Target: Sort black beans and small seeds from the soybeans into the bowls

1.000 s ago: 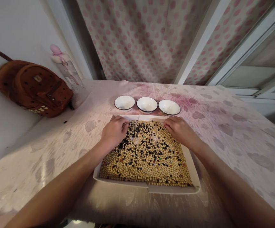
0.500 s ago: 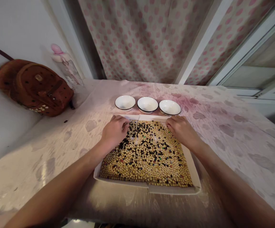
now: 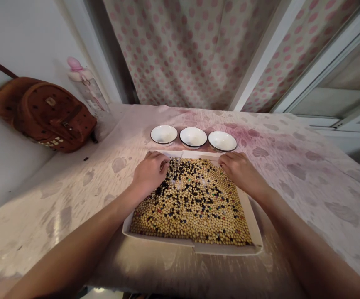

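A shallow white cardboard box [image 3: 226, 249] holds a layer of small round beads [image 3: 180, 220], mostly yellow, with many black ones and a few green, red and blue. At its far left corner is my left hand [image 3: 151, 171], fingers curled over the rim and thumb bent inward. My right hand [image 3: 239, 169] is closed in the same way on the far right corner. Both sets of fingertips are partly hidden. Just beyond the box stand three white dark-rimmed bowls in a row: the left bowl [image 3: 164, 134], the middle bowl [image 3: 193, 136] and the right bowl [image 3: 222, 140].
A patterned cloth [image 3: 292, 174] covers the table. At the back left, a brown backpack [image 3: 53, 116] leans against the wall beside a clear bottle [image 3: 89, 89] with a pink top. Behind the table hangs a dotted curtain [image 3: 186, 54].
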`<state>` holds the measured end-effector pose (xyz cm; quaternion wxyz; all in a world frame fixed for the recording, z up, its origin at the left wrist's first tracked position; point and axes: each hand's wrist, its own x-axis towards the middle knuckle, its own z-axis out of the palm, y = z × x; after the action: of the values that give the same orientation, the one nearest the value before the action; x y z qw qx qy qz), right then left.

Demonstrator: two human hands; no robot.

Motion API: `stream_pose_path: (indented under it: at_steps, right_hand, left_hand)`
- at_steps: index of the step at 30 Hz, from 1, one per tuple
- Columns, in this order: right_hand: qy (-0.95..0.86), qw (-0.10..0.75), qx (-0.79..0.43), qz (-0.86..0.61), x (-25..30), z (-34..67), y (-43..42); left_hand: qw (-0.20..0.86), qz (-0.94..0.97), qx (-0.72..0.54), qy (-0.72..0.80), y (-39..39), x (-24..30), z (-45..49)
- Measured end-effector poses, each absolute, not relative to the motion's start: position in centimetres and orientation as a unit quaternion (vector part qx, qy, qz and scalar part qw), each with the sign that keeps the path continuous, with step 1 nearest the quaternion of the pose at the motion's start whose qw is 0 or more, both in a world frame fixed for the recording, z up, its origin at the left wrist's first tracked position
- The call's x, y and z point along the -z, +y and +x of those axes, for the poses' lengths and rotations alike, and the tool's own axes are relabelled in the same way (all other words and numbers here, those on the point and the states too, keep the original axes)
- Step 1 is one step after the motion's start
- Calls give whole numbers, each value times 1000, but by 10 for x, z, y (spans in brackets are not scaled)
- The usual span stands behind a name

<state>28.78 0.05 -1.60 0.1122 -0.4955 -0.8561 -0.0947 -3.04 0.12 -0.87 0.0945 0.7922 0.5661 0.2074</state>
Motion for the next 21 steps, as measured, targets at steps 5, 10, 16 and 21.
stream_pose_path:
  at_steps: [5,10,16,21]
  right_hand:
    - [-854,92,109,-500,6,295,-4]
    - [-859,29,123,-496,5,291,-8]
    - [-847,17,142,-512,9,284,-9]
    - [-842,29,145,-518,11,281,-9]
  left_hand:
    - [89,793,-208,566,1,9,-30]
    - [90,793,-206,566,1,10,-31]
    - [90,791,-211,567,1,11,-31]
    - [90,793,-208,566,1,10,-31]
